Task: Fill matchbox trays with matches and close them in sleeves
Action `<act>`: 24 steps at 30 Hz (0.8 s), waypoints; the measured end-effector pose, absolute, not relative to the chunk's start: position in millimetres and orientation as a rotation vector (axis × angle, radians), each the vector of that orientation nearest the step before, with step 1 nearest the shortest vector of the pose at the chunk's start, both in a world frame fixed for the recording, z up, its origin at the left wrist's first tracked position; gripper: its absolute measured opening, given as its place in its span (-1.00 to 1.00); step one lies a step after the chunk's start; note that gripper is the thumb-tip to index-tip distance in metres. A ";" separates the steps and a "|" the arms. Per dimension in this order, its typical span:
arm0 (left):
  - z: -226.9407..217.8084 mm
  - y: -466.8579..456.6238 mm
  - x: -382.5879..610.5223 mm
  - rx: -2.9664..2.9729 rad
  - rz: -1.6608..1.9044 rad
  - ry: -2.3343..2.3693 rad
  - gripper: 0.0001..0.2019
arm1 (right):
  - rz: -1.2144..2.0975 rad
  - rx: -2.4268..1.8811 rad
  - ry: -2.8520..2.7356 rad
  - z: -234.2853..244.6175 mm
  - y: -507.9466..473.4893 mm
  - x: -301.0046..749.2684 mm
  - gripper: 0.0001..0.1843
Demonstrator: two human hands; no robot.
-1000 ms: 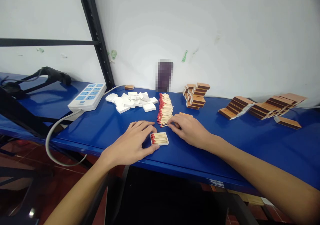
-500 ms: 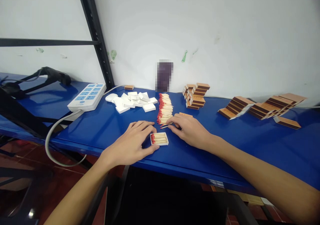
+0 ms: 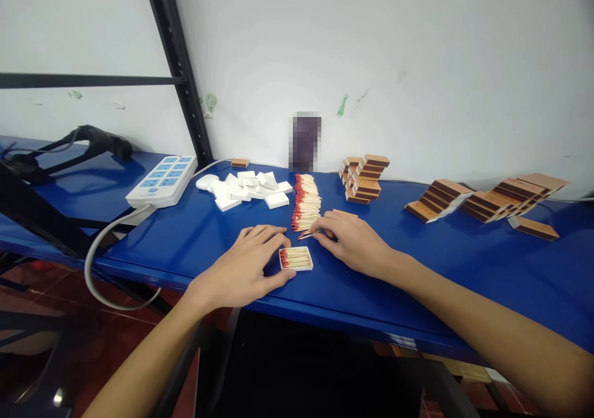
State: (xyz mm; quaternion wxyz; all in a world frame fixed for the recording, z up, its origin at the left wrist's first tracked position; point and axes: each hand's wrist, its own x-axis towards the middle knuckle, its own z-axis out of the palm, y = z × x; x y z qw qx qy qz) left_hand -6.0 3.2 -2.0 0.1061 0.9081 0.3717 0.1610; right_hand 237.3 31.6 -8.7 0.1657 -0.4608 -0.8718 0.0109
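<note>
A small white matchbox tray (image 3: 310, 268) lies near the front of the table, holding several red-tipped matches (image 3: 294, 257). My left hand (image 3: 250, 263) steadies its left side, thumb at the front edge and index finger at the back corner. Just behind and right of the tray, my right hand (image 3: 346, 235) pinches a match (image 3: 306, 235) between thumb and fingertips; whether it has more than one I cannot tell. That match is beside the near end of a long row of loose matches (image 3: 307, 201), heads to the left. An orange-brown matchbox (image 3: 346, 213) is partly hidden behind the right hand.
Several white trays (image 3: 250, 189) lie heaped at the back left, by a power strip (image 3: 162, 181) with a cable. Stacked matchboxes (image 3: 364, 179) stand behind the right hand, with further stacks (image 3: 505, 198) along the right. A black shelf post (image 3: 179, 65) rises at left.
My right hand stays at the near end of the match row, its fingertips shifting slightly on the match. The left hand and the tray have hardly moved.
</note>
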 end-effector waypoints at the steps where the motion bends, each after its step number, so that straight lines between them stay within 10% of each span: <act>1: -2.0 3.2 -6.0 2.678 0.473 1.095 -0.68 | 0.039 -1.312 -2.483 -8.4 31.5 237.3 -0.79; 24: 0.2 1.8 -6.1 2.666 0.481 0.912 -0.69 | 0.294 -1.148 -2.516 -8.6 25.5 235.6 -0.89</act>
